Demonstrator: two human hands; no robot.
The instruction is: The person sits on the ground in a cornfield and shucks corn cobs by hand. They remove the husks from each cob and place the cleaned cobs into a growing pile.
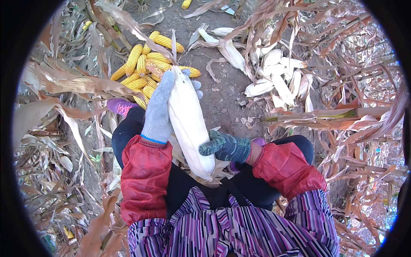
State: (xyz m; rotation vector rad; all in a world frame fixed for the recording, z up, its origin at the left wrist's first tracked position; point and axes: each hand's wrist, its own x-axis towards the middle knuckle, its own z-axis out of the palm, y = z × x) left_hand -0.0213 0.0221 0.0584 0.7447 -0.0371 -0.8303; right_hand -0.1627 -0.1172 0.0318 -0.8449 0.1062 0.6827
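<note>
A corn ear in its pale dry husk (189, 119) lies slantwise between my hands, above my lap. My left hand (160, 107), in a light grey knit glove, grips its upper end, with the thumb along the near side and fingertips showing past the far side. My right hand (226, 146), in a dark green knit glove, holds the lower part from the right, thumb across the husk. The fingers behind the ear are partly hidden. Beyond my left hand is a pile of bare yellow corn cobs (138, 83).
Several ears still in husk (277, 74) are heaped on the soil at the upper right. A fallen corn stalk (327, 114) points in from the right. Dry leaves (83, 83) reach over the cobs from the left. A purple shoe (120, 106) stands beside the cob pile.
</note>
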